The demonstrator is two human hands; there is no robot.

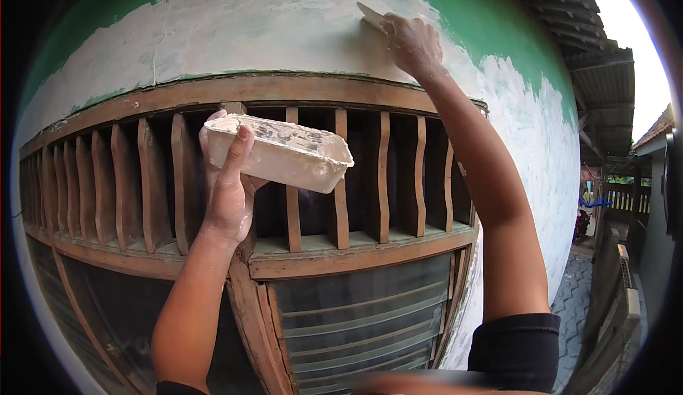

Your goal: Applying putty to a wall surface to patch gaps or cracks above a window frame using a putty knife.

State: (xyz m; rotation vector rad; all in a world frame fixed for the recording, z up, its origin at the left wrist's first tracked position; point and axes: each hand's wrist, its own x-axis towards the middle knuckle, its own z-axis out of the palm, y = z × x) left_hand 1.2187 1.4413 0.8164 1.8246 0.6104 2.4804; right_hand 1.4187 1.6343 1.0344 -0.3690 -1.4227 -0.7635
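My left hand (231, 181) grips a white rectangular plastic tub (284, 156) by one end, thumb on the near side. White paste is smeared along the tub's rim and sides. Higher up and to the right, my right hand (413, 43) is closed around a putty knife (371, 18). Its blade lies against or very near the wall; I cannot tell which. Around it the green wall (491, 25) carries a broad coat of white filler (256, 32). White residue marks both my hands.
Below the filler runs a wooden window frame (299, 90) with upright slats (384, 174) and louvred glass panes (356, 317) beneath. A crack (154, 57) runs down the wall at left. On the right are a roof overhang (605, 75), a paved path (573, 309) and a fence-like barrier (612, 324).
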